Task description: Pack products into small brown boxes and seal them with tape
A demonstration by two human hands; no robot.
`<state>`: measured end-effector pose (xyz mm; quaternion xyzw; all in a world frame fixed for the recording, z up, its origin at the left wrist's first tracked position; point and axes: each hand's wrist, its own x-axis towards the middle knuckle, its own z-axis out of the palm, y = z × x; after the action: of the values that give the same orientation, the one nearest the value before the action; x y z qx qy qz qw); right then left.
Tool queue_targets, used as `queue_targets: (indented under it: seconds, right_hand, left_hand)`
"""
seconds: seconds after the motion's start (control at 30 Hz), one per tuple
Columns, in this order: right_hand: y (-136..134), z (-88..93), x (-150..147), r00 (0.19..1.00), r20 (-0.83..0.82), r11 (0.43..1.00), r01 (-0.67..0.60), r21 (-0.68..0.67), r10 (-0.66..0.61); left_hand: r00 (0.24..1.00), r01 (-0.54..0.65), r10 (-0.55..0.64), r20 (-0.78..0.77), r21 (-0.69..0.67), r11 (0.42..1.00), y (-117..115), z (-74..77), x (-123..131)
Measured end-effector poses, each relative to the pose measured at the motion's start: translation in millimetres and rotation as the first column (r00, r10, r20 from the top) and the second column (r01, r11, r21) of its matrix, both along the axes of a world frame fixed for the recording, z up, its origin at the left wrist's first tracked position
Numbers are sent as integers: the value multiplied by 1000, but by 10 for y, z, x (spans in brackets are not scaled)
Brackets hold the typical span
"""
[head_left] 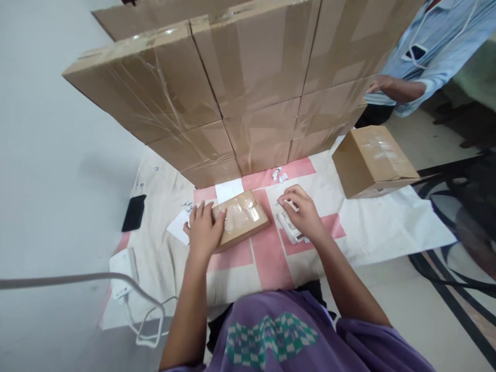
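Fingers of the left hand (202, 232) apart, laid over the left end of a flat, rectangular brown cardboard box with shiny clear tape on top (245, 211); thumb on its upper face. Right hand (304, 214) in the air, thumb and forefinger together at the tips; cannot tell whether anything tiny sits between them. Other right fingers curled.

Flat box lies slantwise between the two hands, on a bench draped in cream cloth with pink patches (271, 261). Below the right hand, partly hidden by it: a small white rectangular item with dark markings (287, 225), box or stack unclear. It stands just beside the flat box, apart from it.

By the left hand, a white sheet of paper (178, 227). Second white sheet (229, 189) behind the flat box. Crumpled whitish scraps (277, 174) farther back, near the foot of a tall wall of taped brown cartons (259, 67).

Left edge of bench: flat black rectangular object (134, 213); nearer the wearer, a white plastic block (123, 268) with white cable (149, 294).

Right end of bench: brown cardboard carton (387, 155), tape on top, its side facing the wearer's left in shade. Beyond it, another person in a light blue shirt (445, 57), one hand (382, 83) near the carton wall.
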<state>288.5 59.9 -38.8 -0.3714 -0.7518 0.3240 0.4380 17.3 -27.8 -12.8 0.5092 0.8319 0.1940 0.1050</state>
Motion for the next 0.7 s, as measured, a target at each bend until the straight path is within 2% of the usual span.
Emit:
queue_targets:
  seconds: [0.03,0.1,0.17,0.23,0.33,0.43,0.5,0.57,0.63,0.7]
  right_hand:
    - [-9,-49,1,997,31,997,-72,-22,73]
    - [-81,-137,-49,977,74,979,-196,-59,200]
    - [-186,-207,-149,956,89,959,-275,-70,281]
    - [-276,-247,-268,942,74,945,-323,-56,327]
    - [-335,-213,-425,931,-1,930,-366,-30,366]
    - [-309,-68,-540,916,-11,916,-401,6,401]
    - [-262,46,-602,902,74,903,-429,34,426]
    - [-200,137,-652,896,194,910,-413,40,399]
    - [-137,192,-678,895,290,931,-363,31,339]
    - [-101,219,-672,872,335,925,-381,9,356]
  left_hand:
    - [997,43,-40,63,-37,998,-3,-39,-182]
    - [977,106,-99,187,-28,994,-57,-106,-520]
    - [968,90,-89,233,6,996,-152,-159,-774]
    - [970,54,-57,236,21,998,-253,-199,-916]
    - [971,41,-47,233,32,999,-343,-238,-956]
    - [972,61,-69,226,39,997,-336,-250,-915]
    - [971,90,-99,218,49,995,-302,-240,-894]
    - [963,137,-148,224,63,989,-264,-220,-887]
    - [943,209,-221,250,74,975,-231,-200,-888]
    - [917,277,-288,275,78,958,-199,-197,-901]
